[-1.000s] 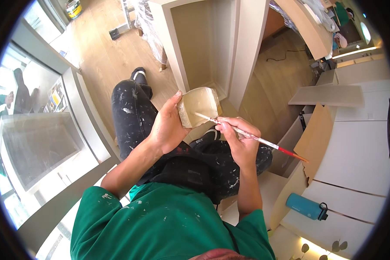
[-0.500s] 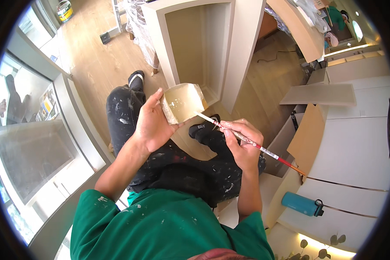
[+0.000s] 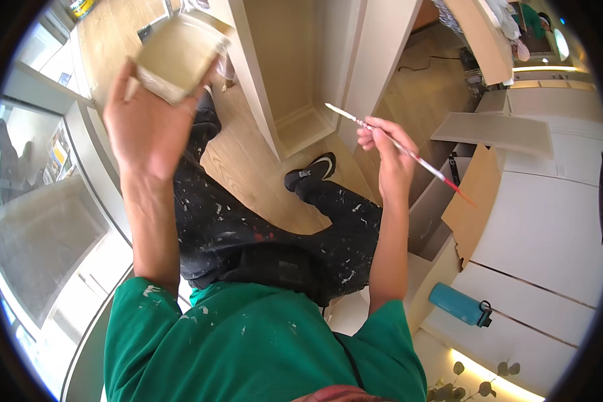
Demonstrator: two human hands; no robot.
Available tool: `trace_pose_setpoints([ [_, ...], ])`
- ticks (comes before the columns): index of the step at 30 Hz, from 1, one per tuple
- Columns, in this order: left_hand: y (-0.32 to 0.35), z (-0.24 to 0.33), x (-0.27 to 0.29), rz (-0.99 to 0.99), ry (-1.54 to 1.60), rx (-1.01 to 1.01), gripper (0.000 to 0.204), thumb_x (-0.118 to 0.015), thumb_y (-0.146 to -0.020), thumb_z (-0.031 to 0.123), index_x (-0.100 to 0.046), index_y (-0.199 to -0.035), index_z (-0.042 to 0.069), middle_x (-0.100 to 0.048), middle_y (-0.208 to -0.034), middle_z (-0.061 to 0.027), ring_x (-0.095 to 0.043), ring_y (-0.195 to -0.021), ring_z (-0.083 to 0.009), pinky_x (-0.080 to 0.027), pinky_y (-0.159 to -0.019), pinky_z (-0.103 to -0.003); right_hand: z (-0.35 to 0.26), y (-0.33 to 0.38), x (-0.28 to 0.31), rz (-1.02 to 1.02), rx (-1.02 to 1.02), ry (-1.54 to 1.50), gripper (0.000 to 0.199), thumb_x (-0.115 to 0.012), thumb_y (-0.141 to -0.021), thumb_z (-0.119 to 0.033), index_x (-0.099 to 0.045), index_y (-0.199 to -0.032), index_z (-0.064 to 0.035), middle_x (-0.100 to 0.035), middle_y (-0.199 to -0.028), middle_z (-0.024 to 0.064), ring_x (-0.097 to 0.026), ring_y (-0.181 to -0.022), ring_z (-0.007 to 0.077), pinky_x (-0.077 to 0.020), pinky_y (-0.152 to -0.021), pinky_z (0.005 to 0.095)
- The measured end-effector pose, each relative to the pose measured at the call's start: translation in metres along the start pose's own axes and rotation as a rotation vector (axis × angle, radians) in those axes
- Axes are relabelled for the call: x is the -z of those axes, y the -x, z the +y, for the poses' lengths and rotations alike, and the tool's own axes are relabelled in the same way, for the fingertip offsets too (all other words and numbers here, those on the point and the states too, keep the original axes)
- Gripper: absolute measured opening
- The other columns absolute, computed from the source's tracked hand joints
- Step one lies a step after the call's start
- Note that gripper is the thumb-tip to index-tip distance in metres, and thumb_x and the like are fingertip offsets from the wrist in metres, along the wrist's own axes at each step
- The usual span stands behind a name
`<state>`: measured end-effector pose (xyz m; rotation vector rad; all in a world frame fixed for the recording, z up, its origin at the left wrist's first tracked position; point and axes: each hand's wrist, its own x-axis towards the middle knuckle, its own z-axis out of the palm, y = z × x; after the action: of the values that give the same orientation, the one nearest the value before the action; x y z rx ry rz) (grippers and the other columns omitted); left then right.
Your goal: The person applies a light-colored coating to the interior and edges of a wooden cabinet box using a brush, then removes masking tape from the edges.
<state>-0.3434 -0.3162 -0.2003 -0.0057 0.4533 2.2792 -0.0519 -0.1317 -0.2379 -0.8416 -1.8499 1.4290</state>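
Observation:
My left hand [image 3: 147, 130] is raised at the upper left, fingers around the underside and sides of a small squarish paint tub [image 3: 171, 88]. Its inside is cream-coloured and slightly blurred. On the right, my right hand [image 3: 392, 147] pinches a thin paintbrush [image 3: 422, 163] by its paint-smeared handle. The brush's whitish tip points up and left, before a pale open cabinet [image 3: 248, 74], and its red and orange end points down and right. I cannot tell whether the tip touches the cabinet. The tub and the brush are well apart.
Glazed panels [image 3: 53, 221] stand close on my left. At the right are a loose board [image 3: 492, 134], a torn brown sheet [image 3: 476, 201] and a blue bottle [image 3: 457, 303] on a white surface. A yellow bucket [image 3: 82, 8] sits at the far left. My legs straddle the wooden floor [image 3: 241, 164].
My left hand has carried the tub up and left, away from the brush. My right hand has moved up and slightly right, lifting the brush tip from the tub's edge.

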Motion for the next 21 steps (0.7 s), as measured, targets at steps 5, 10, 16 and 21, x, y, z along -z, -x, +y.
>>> trace_pose_setpoints([
  [5, -0.032, 0.02, 0.043, 0.033, -0.013, -0.269, 0.053, -0.032, -0.107, 0.027, -0.031, -0.15, -0.004, -0.038, -0.156, -0.0211, -0.033, -0.147, -0.0396, -0.021, -0.123, -0.066, 0.146, -0.017, 0.011, -0.12, -0.402, 0.026, 0.02, -0.066, -0.096, -0.008, -0.071, -0.11, 0.0056, -0.073, -0.09, 0.0084, -0.066, -0.078, 0.011, -0.0542, -0.072, 0.0236],
  [10, -0.047, 0.017, 0.084, 0.111, 0.032, -0.212, 0.051, -0.032, -0.107, 0.025, -0.032, -0.15, -0.001, -0.037, -0.157, -0.0202, -0.032, -0.147, -0.0393, -0.019, -0.122, -0.068, 0.254, -0.018, -0.007, -0.201, -0.578, 0.163, 0.015, -0.067, -0.095, -0.011, -0.072, -0.097, 0.0024, -0.071, -0.083, 0.0062, -0.064, -0.071, 0.0099, -0.0507, -0.064, 0.0239],
  [16, -0.053, 0.024, 0.094, 0.05, 0.142, -0.139, 0.051, -0.033, -0.107, 0.022, -0.031, -0.151, -0.003, -0.034, -0.159, -0.0213, -0.027, -0.149, -0.0404, -0.015, -0.124, -0.068, 0.342, -0.043, -0.017, -0.426, -0.567, 0.412, 0.015, -0.068, -0.095, -0.012, -0.069, -0.09, 0.0023, -0.068, -0.074, 0.0054, -0.063, -0.064, 0.0108, -0.0496, -0.059, 0.0253],
  [21, -0.053, 0.023, 0.095, 0.05, 0.113, -0.162, 0.056, -0.034, -0.106, 0.02, -0.024, -0.154, -0.007, -0.024, -0.163, -0.0251, -0.019, -0.152, -0.0434, -0.011, -0.125, -0.066, 0.373, -0.052, -0.03, -0.466, -0.556, 0.399, 0.016, -0.067, -0.093, -0.009, -0.066, -0.082, 0.0016, -0.066, -0.068, 0.005, -0.062, -0.06, 0.0118, -0.0496, -0.057, 0.0271],
])
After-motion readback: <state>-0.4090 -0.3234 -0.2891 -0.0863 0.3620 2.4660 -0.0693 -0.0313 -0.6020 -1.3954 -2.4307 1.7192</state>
